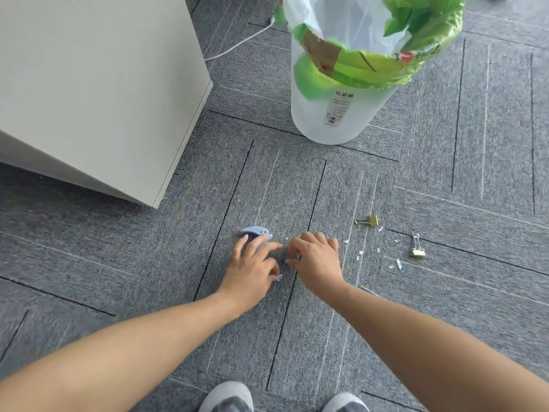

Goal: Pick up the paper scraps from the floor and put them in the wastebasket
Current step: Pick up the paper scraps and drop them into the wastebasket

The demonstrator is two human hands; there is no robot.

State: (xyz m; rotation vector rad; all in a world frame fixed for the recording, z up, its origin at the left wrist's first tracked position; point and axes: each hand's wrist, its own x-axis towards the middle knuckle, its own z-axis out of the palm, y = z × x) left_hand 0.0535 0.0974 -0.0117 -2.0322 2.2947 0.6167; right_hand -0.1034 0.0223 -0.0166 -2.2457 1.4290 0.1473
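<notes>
Right hand point(315, 260) low on the carpet floor point(118, 263), fingers curled, thumb and forefinger pinched on a pale fleck. Left hand point(255, 267) just beside it, fingers splayed flat, tips over a small blue object point(255, 232); white bit at its thumb, hold unclear. Remaining paper scraps point(360, 255) lie right of the right hand, strung out toward two gold binder clips point(417, 251). Right hand nearer them. Wastebasket point(338, 114) stands well ahead, mouth open.
</notes>
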